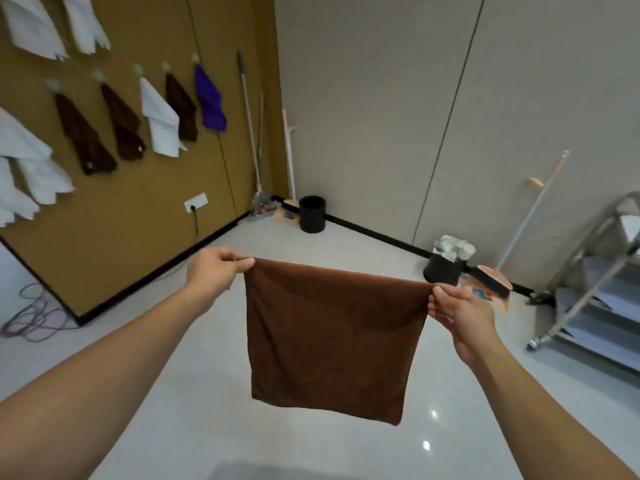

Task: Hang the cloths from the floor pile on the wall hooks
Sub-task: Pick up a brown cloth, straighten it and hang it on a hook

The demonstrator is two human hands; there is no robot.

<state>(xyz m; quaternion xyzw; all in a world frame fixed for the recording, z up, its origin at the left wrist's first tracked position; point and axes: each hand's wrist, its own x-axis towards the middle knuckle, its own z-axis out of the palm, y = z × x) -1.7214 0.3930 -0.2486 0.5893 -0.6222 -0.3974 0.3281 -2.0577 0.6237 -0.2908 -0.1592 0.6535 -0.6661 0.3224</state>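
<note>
Two hands hold one brown cloth at frame centre, above the floor; its top edge runs left to right, sloping down rightward, the body hanging flat below. Left hand and right hand each pinch an upper corner, fingers curled closed on the fabric.

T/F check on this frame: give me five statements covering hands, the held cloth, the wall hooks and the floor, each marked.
1. Both hands hold the brown cloth by its top corners. True: left hand, right hand.
2. The cloth is bunched in a ball. False: it hangs flat, spread between the hands.
3. A purple cloth hangs on the brown wall. True.
4. Every cloth on the wall is white. False: brown and purple ones hang there too.
5. The black bin in the corner lies tipped over. False: it stands upright.
</note>
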